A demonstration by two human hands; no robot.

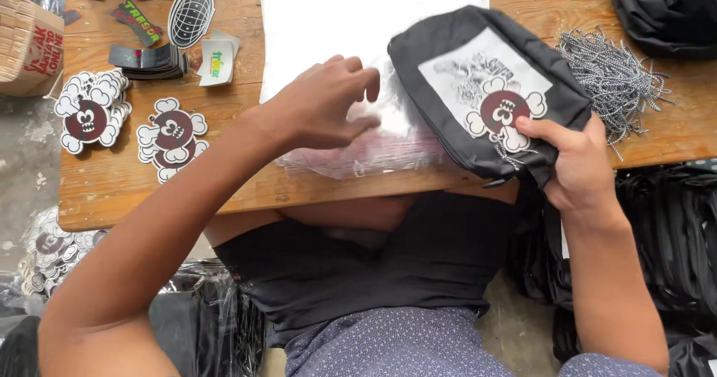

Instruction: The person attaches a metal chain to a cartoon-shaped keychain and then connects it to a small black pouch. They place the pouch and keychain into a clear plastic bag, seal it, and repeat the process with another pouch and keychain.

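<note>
R hand fingers clamped on black pouch, L hand fingers apart on clear plastic bags: best peel one bag w/ fingertips, pouch kept level.

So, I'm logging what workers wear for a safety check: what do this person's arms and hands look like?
Both arms are bare from the upper arm down, with no sleeves in view. The left hand and right hand wear no gloves, and no rings, watch or wristband show. The fingernails are short and unpainted. Below, a dark top and blue-grey dotted trousers show.
</note>
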